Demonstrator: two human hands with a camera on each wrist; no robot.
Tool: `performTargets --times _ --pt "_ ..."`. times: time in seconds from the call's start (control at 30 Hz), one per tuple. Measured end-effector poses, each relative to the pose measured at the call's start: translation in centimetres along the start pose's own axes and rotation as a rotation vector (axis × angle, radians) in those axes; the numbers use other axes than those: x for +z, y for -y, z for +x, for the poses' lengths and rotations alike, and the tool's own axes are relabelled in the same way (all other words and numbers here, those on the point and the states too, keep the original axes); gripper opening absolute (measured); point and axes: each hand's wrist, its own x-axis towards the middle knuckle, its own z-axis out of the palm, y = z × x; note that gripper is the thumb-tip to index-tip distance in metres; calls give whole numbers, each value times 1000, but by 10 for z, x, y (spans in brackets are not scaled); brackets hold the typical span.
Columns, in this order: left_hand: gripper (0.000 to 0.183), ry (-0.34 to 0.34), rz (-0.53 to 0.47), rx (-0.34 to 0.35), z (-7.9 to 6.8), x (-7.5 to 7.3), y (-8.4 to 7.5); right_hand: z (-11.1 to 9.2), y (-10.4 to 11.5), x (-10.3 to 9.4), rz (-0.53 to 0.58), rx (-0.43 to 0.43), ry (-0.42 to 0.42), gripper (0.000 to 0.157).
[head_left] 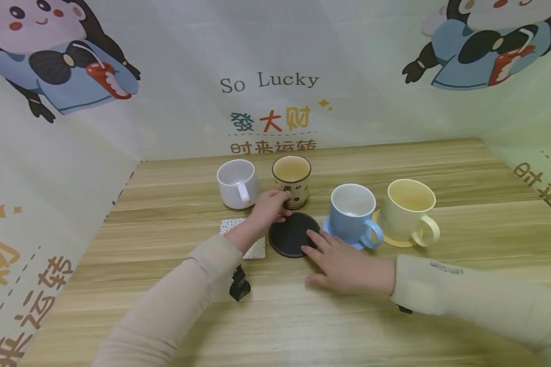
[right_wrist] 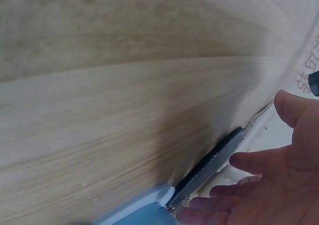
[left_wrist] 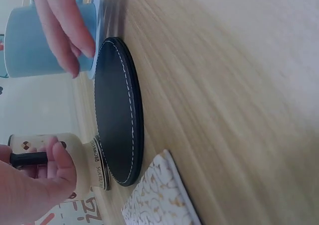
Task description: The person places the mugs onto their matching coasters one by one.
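My left hand grips the dark handle of a beige mug with a dark rim and brown spots. In the left wrist view, its fingers curl round that handle. The mug stands just behind a round black coaster, whose stitched edge shows from the side in that view. Close to the coaster's right edge is my right hand, fingers spread and holding nothing. In the right wrist view its fingers are extended above the black coaster; whether they touch it I cannot tell.
A white mug stands at the back left, behind a square patterned coaster partly under my left forearm. To the right, a light blue mug and a pale yellow mug stand on matching coasters. Printed cloth walls border the wooden table.
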Motion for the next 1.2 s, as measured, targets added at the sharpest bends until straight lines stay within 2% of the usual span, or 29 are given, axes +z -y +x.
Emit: performTargets --times 0.1,0.23,0.47,0.83,1.0,1.2 --pt "30 16 -55 -21 3 1 1 3 -2 2 1 2 24 63" --pt "29 27 -76 -35 5 2 1 6 -5 3 2 -3 39 62" --pt "30 50 -75 -51 8 2 1 7 -5 0 -7 -16 43 57" --pt "30 45 -105 -78 11 3 2 8 -4 1 -78 -65 48 53" --pt "30 72 -121 -93 13 1 0 8 -5 1 -92 -75 45 53" --pt "29 63 -81 -84 13 3 -4 7 -6 1 -90 -90 30 54"
